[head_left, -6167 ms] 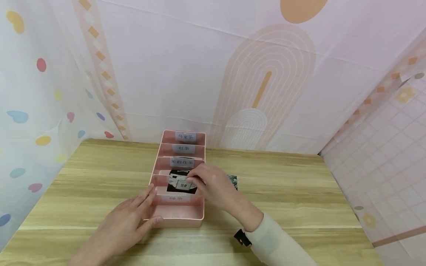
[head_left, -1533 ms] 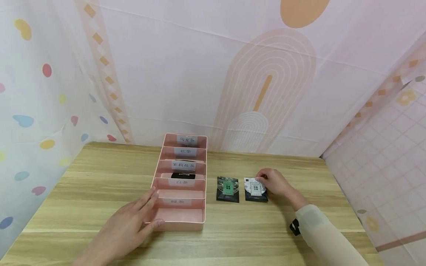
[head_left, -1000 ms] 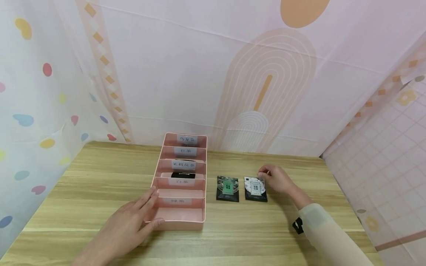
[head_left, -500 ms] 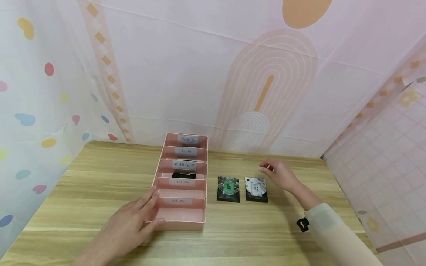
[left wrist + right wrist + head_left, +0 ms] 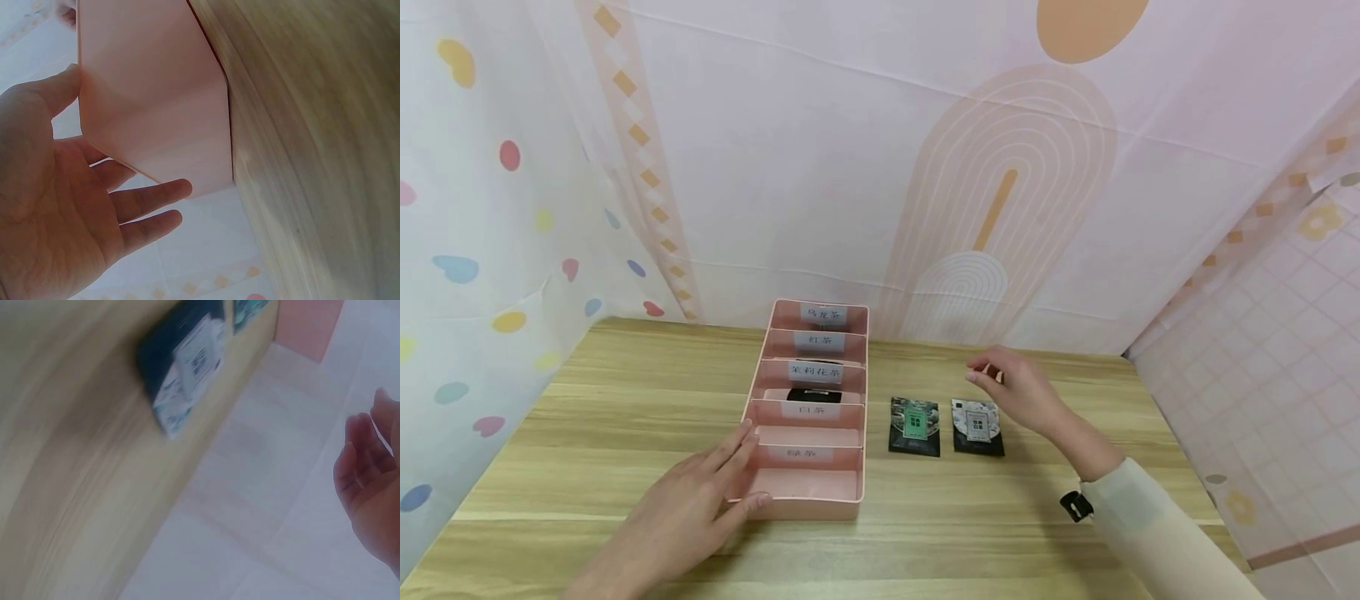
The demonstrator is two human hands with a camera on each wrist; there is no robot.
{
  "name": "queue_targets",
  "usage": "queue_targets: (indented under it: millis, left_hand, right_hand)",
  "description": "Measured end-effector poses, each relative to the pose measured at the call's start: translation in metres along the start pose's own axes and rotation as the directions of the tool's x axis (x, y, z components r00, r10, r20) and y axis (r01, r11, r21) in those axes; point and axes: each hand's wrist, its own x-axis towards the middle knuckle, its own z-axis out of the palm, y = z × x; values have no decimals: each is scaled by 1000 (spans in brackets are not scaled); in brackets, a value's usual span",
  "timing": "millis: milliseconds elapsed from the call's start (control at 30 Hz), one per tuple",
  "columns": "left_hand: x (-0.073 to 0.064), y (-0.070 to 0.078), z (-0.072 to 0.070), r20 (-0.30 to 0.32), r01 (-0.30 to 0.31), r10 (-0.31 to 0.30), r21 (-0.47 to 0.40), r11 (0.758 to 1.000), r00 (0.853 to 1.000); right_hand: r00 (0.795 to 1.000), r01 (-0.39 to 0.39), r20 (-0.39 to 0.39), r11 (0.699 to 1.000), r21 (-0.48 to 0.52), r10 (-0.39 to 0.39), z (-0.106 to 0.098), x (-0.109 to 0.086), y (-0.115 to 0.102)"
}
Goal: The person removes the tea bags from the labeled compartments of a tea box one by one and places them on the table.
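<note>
My left hand (image 5: 688, 492) rests on the near left corner of a pink divided box (image 5: 820, 510), its fingers along the left side and thumb at the front edge. In the left wrist view the left hand (image 5: 69, 206) has fairly straight fingers against the box's wall (image 5: 150, 94). To the right of the box, a green-labelled tea packet (image 5: 914, 427) and a white-labelled tea packet (image 5: 977, 428) lie side by side. Above and behind the white-labelled one is my right hand (image 5: 1018, 392), raised, fingers loosely bent with nothing in them.
The box's compartments bear labels with Chinese characters. A black packet (image 5: 815, 396) shows inside the third compartment from the back. The wooden table (image 5: 970, 533) meets a patterned cloth (image 5: 820, 167) at the back.
Earlier my right hand held the white-labelled packet over the box. That packet now lies right of the green-labelled one; the hand has let go, risen and drifted left. My left hand stays put.
</note>
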Motion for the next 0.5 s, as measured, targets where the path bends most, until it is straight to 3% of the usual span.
queue_targets:
  millis: [500]
  left_hand:
    - [0,0,1,-10,-4,4,-4,1000,1000]
  right_hand:
    - [999,43,-26,994,105,-40,15,18,-31]
